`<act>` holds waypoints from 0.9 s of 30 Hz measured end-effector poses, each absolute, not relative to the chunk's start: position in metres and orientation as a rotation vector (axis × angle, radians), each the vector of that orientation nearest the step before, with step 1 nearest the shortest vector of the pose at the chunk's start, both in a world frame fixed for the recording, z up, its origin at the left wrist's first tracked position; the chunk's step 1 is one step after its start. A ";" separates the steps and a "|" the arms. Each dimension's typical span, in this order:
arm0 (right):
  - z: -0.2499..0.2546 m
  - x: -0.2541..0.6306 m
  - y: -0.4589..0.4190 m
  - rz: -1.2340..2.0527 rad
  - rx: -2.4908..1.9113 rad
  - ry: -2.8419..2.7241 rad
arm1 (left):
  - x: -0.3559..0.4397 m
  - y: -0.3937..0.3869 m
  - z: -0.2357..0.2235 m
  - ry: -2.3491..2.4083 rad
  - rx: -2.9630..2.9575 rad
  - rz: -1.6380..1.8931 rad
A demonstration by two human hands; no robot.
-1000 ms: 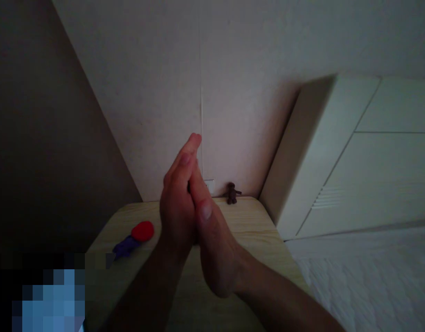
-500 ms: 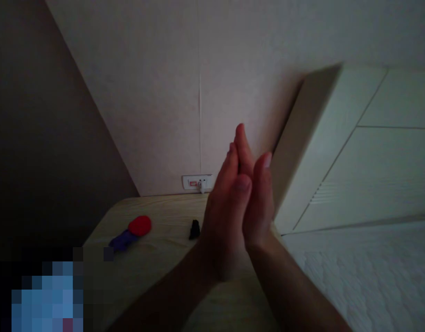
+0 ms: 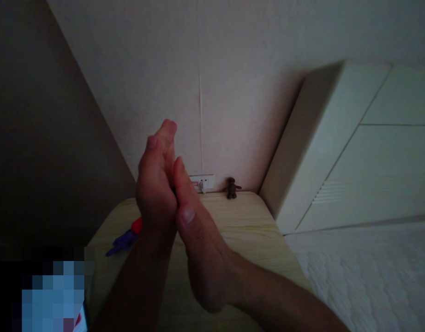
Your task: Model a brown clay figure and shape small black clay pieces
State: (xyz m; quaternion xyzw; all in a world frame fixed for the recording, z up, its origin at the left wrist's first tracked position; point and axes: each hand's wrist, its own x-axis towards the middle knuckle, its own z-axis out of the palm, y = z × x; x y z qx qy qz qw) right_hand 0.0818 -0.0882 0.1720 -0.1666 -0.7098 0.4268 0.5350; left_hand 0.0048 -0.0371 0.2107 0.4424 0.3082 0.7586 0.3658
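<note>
My left hand (image 3: 157, 180) and my right hand (image 3: 201, 249) are pressed palm to palm above the table, fingers stretched out and lying together. The left fingertips reach higher than the right ones. A small dark patch shows between the palms, but whatever is in there is hidden. Behind my left wrist lie a purple piece (image 3: 124, 241) and a red piece (image 3: 136, 226), partly covered by the hand. A small brown figure with arms and legs (image 3: 232, 189) stands at the table's back edge.
The pale wooden table (image 3: 254, 230) has rounded corners and meets the wall. A white socket (image 3: 209, 180) with a plug (image 3: 203, 186) sits just above it. To the right are a cream headboard (image 3: 371, 161) and a white quilted mattress (image 3: 364, 272). A pixelated patch covers the lower left.
Both hands have moved left and slid against each other, the left forward and the right back. The brown figure has come into sight; a black piece on the table is now hidden.
</note>
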 end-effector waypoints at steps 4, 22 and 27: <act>0.165 0.079 -0.082 1.043 -0.446 -1.584 | 0.014 -0.042 0.207 0.832 1.179 1.844; 0.171 0.129 -0.002 0.928 -0.612 -1.112 | 0.068 -0.064 0.157 0.629 1.498 1.507; 0.161 0.093 -0.028 1.062 -0.519 -1.226 | 0.044 -0.038 0.165 0.708 1.363 1.642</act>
